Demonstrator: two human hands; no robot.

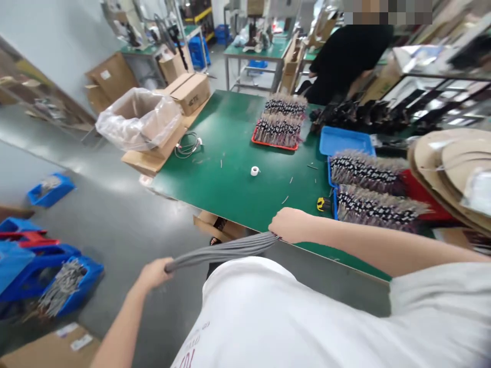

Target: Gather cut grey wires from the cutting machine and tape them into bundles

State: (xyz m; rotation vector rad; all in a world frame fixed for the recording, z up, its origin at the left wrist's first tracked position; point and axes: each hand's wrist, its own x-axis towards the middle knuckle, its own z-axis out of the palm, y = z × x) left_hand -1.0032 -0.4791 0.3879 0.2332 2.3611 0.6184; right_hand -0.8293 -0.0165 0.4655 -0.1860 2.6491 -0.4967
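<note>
A bundle of grey cables [226,250] is stretched between my two hands, in front of my white shirt. My left hand [153,274] is closed around its left end, out over the floor. At the other end my right hand [290,225] grips the bundle beside the near edge of the green table [230,189]. Close to the right hand, a few short grey offcuts [285,200] and a yellow-and-black tape measure [323,204] lie on the tabletop. A small white roll of tape [254,171] sits farther in.
Blue trays [347,141] and a red tray [274,145] with wire bundles stand on the table. A bag-lined carton [138,117] is at the left, near a coiled cable [187,145]. Blue bins [82,289] stand low at the left. A person in black [349,56] sits beyond.
</note>
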